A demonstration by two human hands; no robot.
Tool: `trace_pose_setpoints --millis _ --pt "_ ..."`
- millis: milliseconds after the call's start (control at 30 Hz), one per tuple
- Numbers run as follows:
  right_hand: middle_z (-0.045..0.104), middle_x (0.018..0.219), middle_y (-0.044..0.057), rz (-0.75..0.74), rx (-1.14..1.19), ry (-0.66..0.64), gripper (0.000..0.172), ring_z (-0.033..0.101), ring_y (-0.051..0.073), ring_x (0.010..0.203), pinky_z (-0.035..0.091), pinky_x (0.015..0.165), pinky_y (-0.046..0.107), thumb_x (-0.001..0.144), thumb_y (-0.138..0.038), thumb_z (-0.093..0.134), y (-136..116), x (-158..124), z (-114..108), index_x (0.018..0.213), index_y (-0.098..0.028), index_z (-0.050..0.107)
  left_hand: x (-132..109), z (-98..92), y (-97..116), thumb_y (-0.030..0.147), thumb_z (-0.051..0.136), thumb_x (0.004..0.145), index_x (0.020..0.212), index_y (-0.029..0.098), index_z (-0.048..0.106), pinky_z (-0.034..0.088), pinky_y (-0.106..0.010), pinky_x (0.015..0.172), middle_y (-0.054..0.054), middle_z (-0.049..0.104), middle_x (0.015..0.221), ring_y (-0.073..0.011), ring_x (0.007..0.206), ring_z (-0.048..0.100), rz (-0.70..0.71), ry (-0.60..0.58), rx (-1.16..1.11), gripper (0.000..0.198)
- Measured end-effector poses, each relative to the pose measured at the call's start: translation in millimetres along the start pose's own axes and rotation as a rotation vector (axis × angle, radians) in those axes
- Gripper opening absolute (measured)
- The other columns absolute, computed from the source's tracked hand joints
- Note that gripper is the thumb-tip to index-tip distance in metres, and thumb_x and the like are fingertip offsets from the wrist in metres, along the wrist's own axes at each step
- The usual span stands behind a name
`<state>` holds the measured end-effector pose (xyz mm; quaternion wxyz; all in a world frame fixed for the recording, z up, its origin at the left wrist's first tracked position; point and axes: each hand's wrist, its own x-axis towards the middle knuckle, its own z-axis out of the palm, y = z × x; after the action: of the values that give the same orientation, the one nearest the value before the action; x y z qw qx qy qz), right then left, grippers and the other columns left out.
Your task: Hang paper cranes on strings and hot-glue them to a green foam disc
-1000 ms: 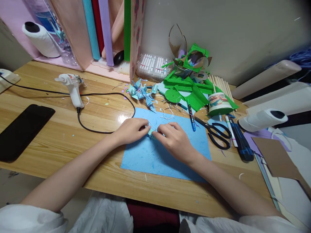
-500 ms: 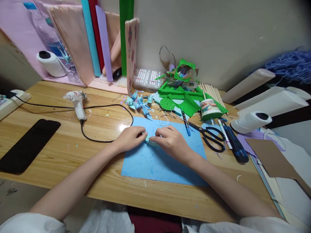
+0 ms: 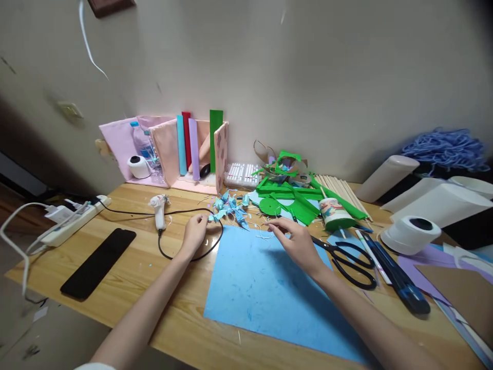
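Blue paper in a flat sheet (image 3: 265,293) lies on the wooden bench (image 3: 185,313), with the two hands at its far edge; the left hand (image 3: 195,234) is just left of the sheet's far corner, its grip narrow, thumb close to the curled fingers, beside the near left end of a cluster of folded blue paper pieces (image 3: 231,208); whether it pinches one of them I cannot tell; the right hand (image 3: 295,241) is over the far part of the sheet, its grip also narrow, fingertips close by loose white thread (image 3: 265,236), though I cannot tell whether any strand is held; the folded pieces lie just beyond the sheet, between the glue gun (image 3: 158,210) and the heap of green paper (image 3: 306,208); black scissors (image 3: 330,247) rest right of the right hand, next to a white marker (image 3: 373,257); a black phone (image 3: 98,264) lies left of the left forearm.
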<state>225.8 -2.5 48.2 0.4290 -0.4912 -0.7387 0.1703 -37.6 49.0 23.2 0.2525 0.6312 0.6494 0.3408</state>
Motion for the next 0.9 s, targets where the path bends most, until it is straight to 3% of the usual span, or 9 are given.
trace_pose_setpoints --millis 200,367,533,633,733,900 --pt "0.069 0.079 0.004 0.010 -0.067 -0.076 0.014 0.060 0.015 0.065 0.044 0.059 0.026 0.083 -0.023 0.055 14 32 12 0.084 -0.019 0.069 11 12.3 12 0.041 0.047 0.078 0.057 0.018 0.047 0.027 -0.023 0.052 0.001 0.052 0.054 -0.0137 0.055 0.049 0.035 -0.096 0.140 0.031" --pt "0.070 0.089 0.005 0.116 -0.206 -0.113 0.014 0.062 0.017 0.077 0.044 0.069 0.026 0.079 -0.017 0.056 35 89 26 0.085 -0.018 0.069 26 16.5 26 0.044 0.050 0.079 0.066 0.019 0.052 0.030 -0.024 0.056 -0.002 0.059 0.065 -0.0166 0.063 0.054 0.036 -0.024 0.226 0.028" --pt "0.071 0.085 0.007 0.153 -0.227 -0.161 0.011 0.063 0.018 0.077 0.043 0.068 0.025 0.071 -0.014 0.065 58 127 48 0.080 -0.016 0.070 19 4.8 30 0.047 0.040 0.086 0.079 0.019 0.054 0.032 -0.026 0.060 -0.006 0.065 0.084 -0.0203 0.077 0.058 0.050 0.055 0.258 0.032" --pt "0.070 0.070 0.005 0.163 -0.223 -0.188 0.009 0.063 0.018 0.067 0.043 0.063 0.024 0.062 -0.009 0.070 66 134 61 0.068 -0.015 0.069 10 -5.3 30 0.045 0.036 0.088 0.081 0.020 0.054 0.033 -0.026 0.061 -0.005 0.066 0.085 -0.0196 0.076 0.058 0.076 0.073 0.244 0.031" --pt "0.068 0.066 0.006 0.146 -0.203 -0.143 0.007 0.062 0.018 0.065 0.042 0.061 0.024 0.065 -0.007 0.067 65 134 64 0.065 -0.014 0.067 3 -14.7 28 0.046 0.035 0.088 0.081 0.021 0.053 0.033 -0.026 0.061 -0.003 0.065 0.080 -0.0185 0.072 0.057 0.080 0.074 0.206 0.032" --pt "0.066 0.077 0.005 0.013 -0.113 -0.013 0.007 0.060 0.015 0.070 0.044 0.067 0.025 0.078 -0.018 0.058 30 122 52 0.078 -0.015 0.065 -5 -19.4 27 0.043 0.040 0.087 0.080 0.019 0.055 0.038 -0.026 0.068 -0.003 0.063 0.081 -0.0164 0.075 0.056 0.156 0.035 0.028 0.030"
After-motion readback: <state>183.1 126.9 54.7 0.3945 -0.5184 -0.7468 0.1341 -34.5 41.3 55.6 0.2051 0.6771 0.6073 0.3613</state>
